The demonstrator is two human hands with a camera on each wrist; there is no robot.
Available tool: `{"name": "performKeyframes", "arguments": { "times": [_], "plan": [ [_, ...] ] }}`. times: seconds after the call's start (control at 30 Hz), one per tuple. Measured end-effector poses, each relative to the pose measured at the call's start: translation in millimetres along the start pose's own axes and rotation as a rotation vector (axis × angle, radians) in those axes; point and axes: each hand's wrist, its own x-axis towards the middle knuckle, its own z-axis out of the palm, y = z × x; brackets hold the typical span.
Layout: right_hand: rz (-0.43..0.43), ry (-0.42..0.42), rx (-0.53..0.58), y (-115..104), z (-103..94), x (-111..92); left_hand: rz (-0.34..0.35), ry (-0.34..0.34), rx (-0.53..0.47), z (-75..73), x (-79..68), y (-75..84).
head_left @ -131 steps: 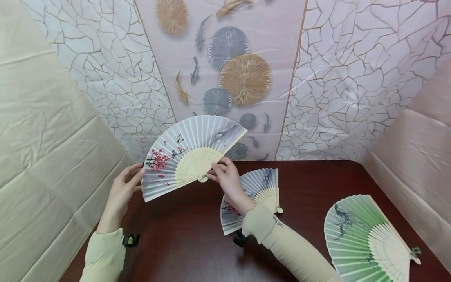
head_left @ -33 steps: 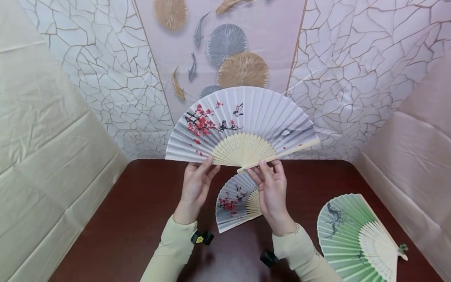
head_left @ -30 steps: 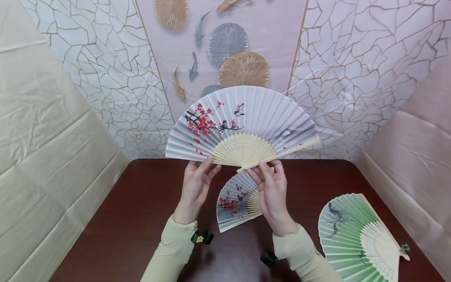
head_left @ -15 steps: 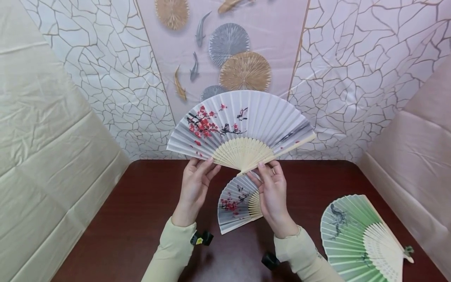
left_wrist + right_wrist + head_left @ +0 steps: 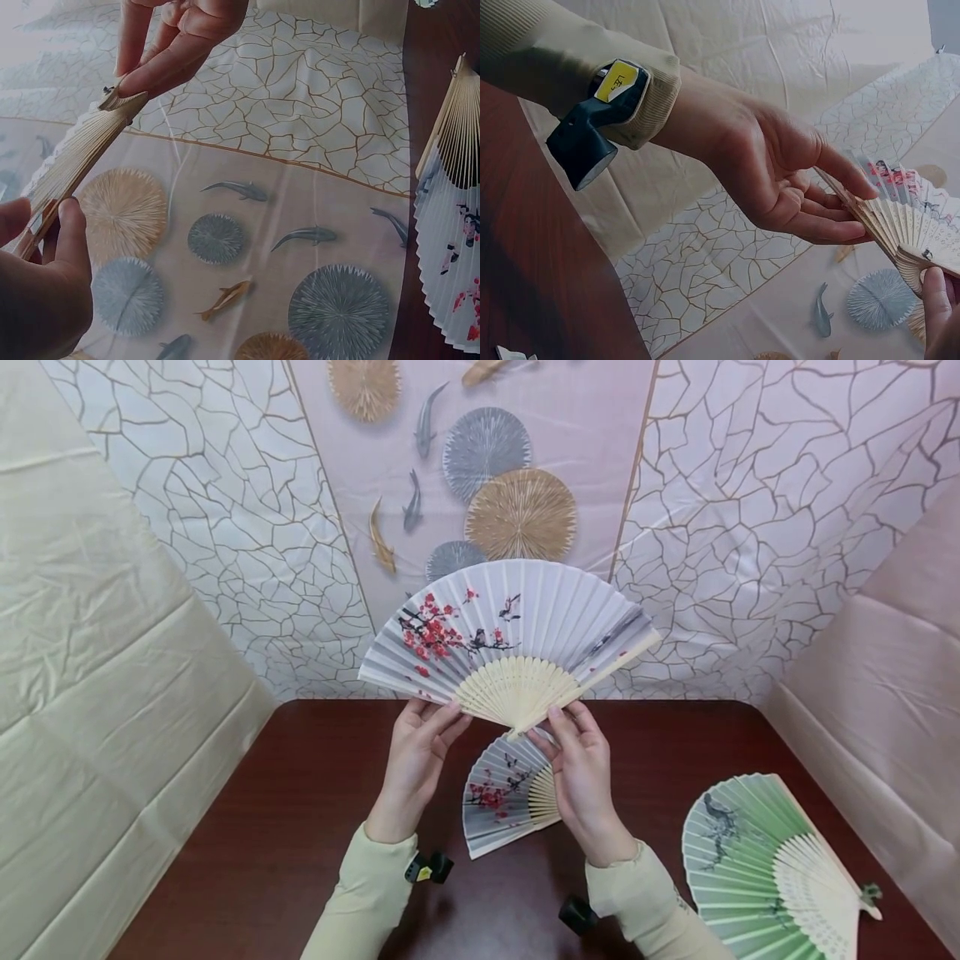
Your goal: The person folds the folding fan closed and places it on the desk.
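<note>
A spread folding fan [image 5: 517, 635] with pale grey pleats, red blossoms and small birds is held up over the table. My left hand [image 5: 412, 768] pinches its left outer stick between thumb and fingers. At the right outer stick, close to the pivot, my right hand [image 5: 581, 777] grips with thumb in front and fingers behind. The left wrist view has the fan nearly edge-on, the right hand [image 5: 184, 41] at the pivot end. A second, similar blossom fan [image 5: 498, 797] lies spread on the table below, partly hidden by the right hand.
A green folding fan [image 5: 742, 852] with a dark branch print lies spread at the right of the dark red table [image 5: 285, 827]. Behind the table hangs a patterned cloth [image 5: 697, 527], with plain padded panels on both sides.
Both hands first brought the fan from the left to the middle, the left hand moving to its lower stick. Lately its right outer stick has swung up slightly, narrowing the spread.
</note>
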Motion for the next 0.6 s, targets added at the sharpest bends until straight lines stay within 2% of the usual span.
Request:
{"name": "performKeyframes", "arguments": {
  "times": [0.27, 0.6],
  "plan": [
    [0.028, -0.002, -0.056, -0.8, -3.9, 0.5, -0.017, 0.041, 0.073, 0.2, -0.7, -4.6],
    [0.069, -0.029, -0.107, -0.5, -6.2, 2.0, -0.023, 0.066, 0.115, -0.8, 0.0, -7.1]
  ]
}}
